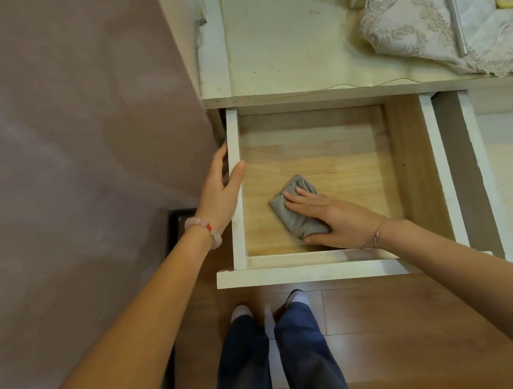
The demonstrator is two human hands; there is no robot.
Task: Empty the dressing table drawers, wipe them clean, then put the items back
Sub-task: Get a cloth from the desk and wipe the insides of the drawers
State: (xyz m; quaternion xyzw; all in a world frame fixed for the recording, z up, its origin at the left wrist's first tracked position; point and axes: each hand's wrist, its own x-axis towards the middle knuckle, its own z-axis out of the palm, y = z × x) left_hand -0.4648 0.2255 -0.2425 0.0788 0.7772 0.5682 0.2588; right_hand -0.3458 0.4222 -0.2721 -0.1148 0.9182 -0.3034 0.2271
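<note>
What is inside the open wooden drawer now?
A folded grey cloth, pressed flat by the right hand against the wooden drawer floor. The wood beneath cloth and hand is hidden.

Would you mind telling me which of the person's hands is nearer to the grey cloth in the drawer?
The right hand lies flat on the grey cloth; the left hand grips the drawer's left wall, apart from it.

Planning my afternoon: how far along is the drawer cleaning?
Emptied: the open drawer holds only the grey cloth. In hand: the right hand presses that cloth on its floor, the left hand grips its side wall. Left: putting items back; none are in yet.
</note>
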